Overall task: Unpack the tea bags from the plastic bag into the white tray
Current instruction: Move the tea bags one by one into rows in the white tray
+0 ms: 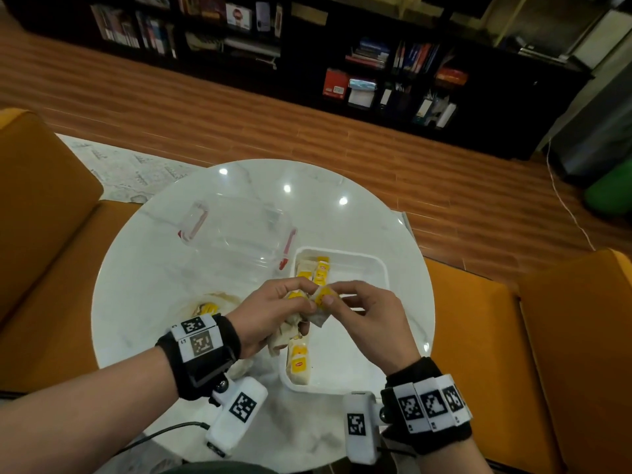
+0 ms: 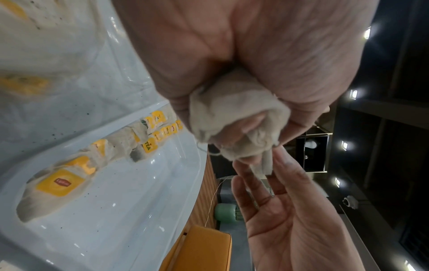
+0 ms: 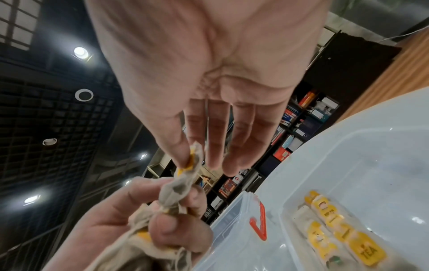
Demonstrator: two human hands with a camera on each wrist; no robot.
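My left hand [image 1: 273, 313] grips a bunch of beige tea bags [image 1: 290, 331] with yellow tags over the left edge of the white tray [image 1: 359, 271]. My right hand [image 1: 362, 313] pinches one tea bag [image 1: 321, 297] of that bunch between thumb and forefinger. In the left wrist view the bunch [image 2: 236, 117] is crumpled in the left palm, above the tray [image 2: 139, 210]. The right wrist view shows the pinched tea bag [image 3: 183, 183] stretched between both hands. Several tea bags [image 1: 299, 364] lie in the tray. The clear plastic bag [image 1: 208, 306] lies left of my left hand with tea bags inside.
A clear plastic container [image 1: 239, 234] with red clips [image 1: 287, 248] lies beyond the hands, touching the tray's far left corner. The round white marble table [image 1: 154, 268] is ringed by orange seats [image 1: 478, 319]. Dark bookshelves [image 1: 376, 70] stand across the wooden floor.
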